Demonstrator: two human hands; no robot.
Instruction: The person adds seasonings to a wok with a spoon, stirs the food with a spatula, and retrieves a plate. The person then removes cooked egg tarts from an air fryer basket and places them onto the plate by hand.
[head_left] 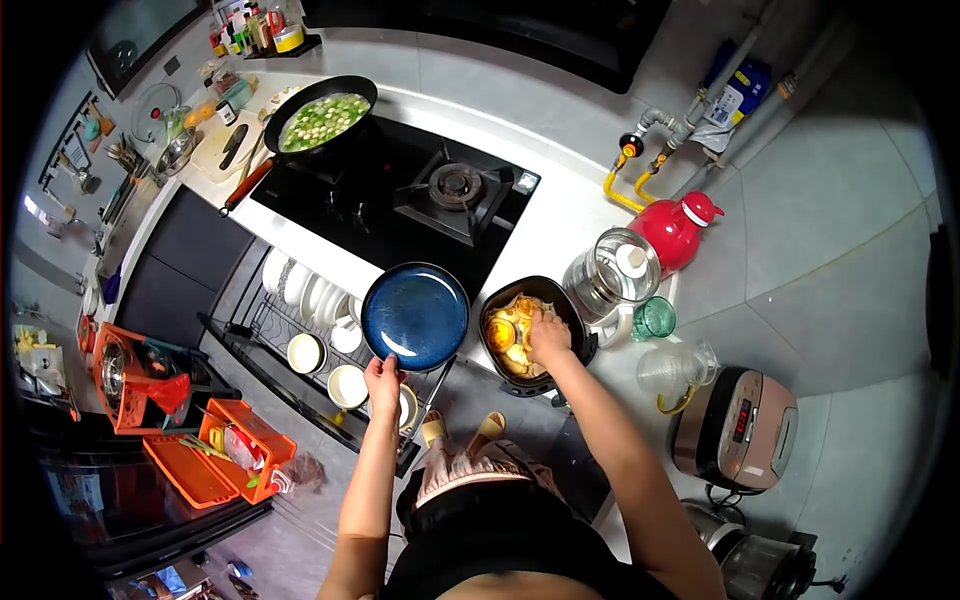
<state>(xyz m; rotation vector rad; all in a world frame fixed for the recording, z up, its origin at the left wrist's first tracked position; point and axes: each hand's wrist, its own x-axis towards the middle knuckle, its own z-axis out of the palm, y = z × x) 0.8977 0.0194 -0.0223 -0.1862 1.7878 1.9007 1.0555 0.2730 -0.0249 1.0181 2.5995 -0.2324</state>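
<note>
My left hand [384, 382] grips the near rim of a round, dark blue plate [416, 315], thumb on top. Nothing lies on the plate, which is held above the pulled-out dish drawer beside the stove. My right hand [548, 338] reaches into a black air fryer basket [572, 318] at the counter's front edge. Several golden-brown egg tarts [501, 336] sit in it on a paper liner. The right fingers are closed on a tart at the basket's right side; the fingertips are partly hidden.
A wok [327, 115] of green and white food sits on the black stove [380, 190]. Right of the basket stand a clear kettle [612, 272], a red thermos [675, 232], a green glass [654, 318], a glass jug [672, 372] and a rice cooker [738, 430]. The open drawer [330, 400] holds dishes.
</note>
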